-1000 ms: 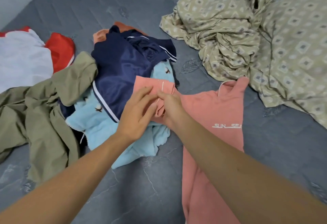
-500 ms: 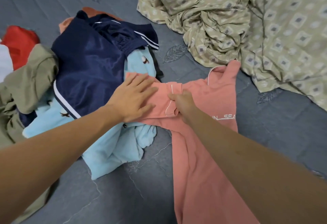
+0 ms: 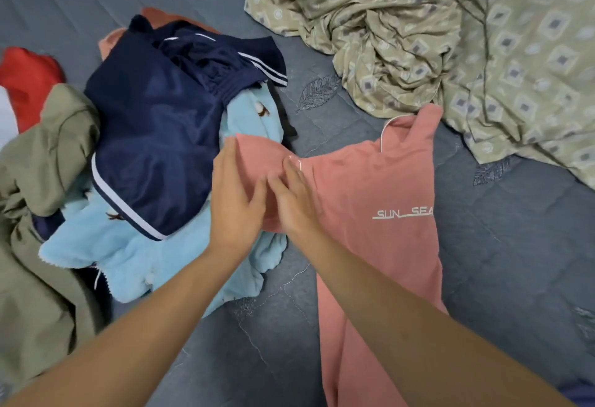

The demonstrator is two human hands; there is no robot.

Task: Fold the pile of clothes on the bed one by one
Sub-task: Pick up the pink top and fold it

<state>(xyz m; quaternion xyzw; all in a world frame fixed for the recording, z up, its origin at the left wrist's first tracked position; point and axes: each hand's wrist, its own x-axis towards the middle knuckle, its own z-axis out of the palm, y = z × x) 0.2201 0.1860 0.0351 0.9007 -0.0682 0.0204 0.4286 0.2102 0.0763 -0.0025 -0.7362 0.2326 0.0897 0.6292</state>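
Bed point(image 3: 515, 261): flat hands on pink shirt point(image 3: 370, 187).

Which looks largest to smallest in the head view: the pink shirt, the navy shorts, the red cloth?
1. pink shirt
2. navy shorts, somewhat smaller
3. red cloth, though the frame edge cuts it off, so its true size is unsure.

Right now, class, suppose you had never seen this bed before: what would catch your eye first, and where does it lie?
First, the salmon-pink shirt printed SUN SEA, spread at centre right, with the left hand and right hand laid flat on its left sleeve. To the left, the navy shorts top a heap on a light blue fleece garment. At upper right sprawls a crumpled patterned sheet.
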